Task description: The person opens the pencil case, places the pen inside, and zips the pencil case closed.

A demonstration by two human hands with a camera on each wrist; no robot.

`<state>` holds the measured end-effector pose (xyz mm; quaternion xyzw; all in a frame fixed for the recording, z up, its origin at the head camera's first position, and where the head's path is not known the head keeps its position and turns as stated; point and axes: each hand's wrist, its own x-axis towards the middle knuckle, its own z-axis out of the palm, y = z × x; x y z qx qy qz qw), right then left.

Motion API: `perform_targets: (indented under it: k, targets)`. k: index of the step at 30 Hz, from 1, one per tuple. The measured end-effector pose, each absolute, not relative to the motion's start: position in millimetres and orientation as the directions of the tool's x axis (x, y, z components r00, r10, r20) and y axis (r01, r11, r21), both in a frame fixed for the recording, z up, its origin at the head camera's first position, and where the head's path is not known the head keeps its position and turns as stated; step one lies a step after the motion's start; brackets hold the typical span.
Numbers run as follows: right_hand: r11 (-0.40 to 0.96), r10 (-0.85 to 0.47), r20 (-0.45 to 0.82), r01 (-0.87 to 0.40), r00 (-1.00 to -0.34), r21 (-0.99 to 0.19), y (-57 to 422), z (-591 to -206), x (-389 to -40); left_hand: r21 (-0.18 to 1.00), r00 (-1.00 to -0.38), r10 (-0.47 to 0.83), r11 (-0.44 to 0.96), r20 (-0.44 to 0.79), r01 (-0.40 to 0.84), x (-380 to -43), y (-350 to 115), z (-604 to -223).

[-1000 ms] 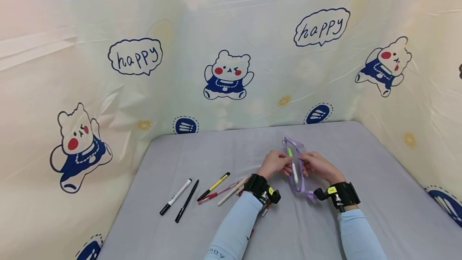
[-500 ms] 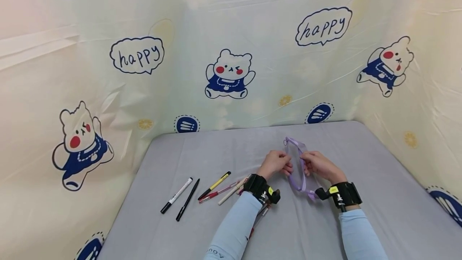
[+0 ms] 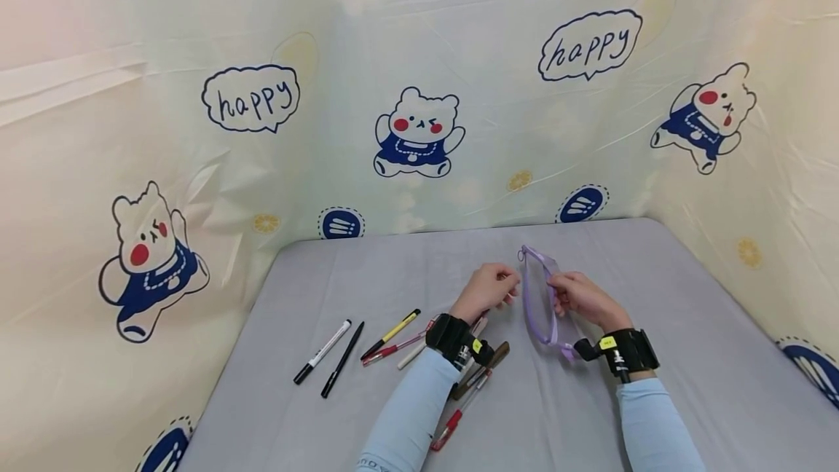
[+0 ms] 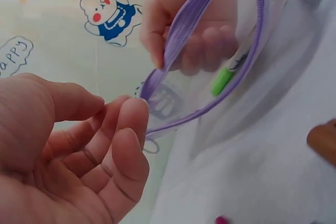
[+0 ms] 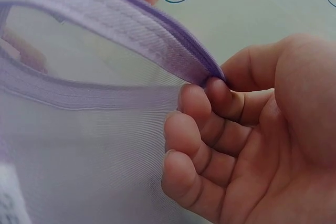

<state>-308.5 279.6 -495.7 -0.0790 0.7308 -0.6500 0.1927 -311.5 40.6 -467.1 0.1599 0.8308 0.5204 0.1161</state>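
A mesh zip pouch with purple edging (image 3: 527,308) has its mouth spread in the head view. My right hand (image 3: 585,302) pinches the right side of its rim between thumb and forefinger. Inside it, seen through the mesh in the left wrist view, lies a pen with a bright green end (image 4: 222,81). My left hand (image 3: 486,290) hovers just left of the mouth, fingers loosely bent with nothing between them. Under the left wrist lie several pens, among them a red-capped clear pen (image 3: 459,417) and a brown pen (image 3: 501,354); the forearm hides part of this group.
Farther left on the grey tabletop (image 3: 557,414) lie a white-and-black marker (image 3: 323,352), a black pen (image 3: 343,360) and a yellow-and-black pen (image 3: 391,333). A printed curtain (image 3: 419,35) hangs behind the table and along its sides.
The green-and-white pen my left hand held at the mouth dropped from sight in the head view. That hand then drew back left, away from the rim. My right hand stays on the pouch.
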Motion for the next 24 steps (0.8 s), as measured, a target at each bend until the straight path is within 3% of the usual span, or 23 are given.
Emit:
perform_targets:
  k: [9,15,24]
  targets:
    - [0.145,-0.361,-0.177,0.132,-0.916,-0.981,279.5,-494.9,-306.8,0.805,-0.92,0.391,0.542,0.012,0.241,-305.4,12.5,-450.9]
    - [0.142,-0.375,-0.169,0.124,-0.912,-0.982,279.5,-495.4,-308.8,0.667,-0.922,0.379,0.668,0.076,0.329,-298.8,-8.3,-438.5]
    - [0.144,-0.383,-0.161,0.113,-0.91,-0.983,281.4,-496.7,-308.6,0.485,-0.935,0.337,0.802,0.114,0.348,-291.3,-40.1,-432.9]
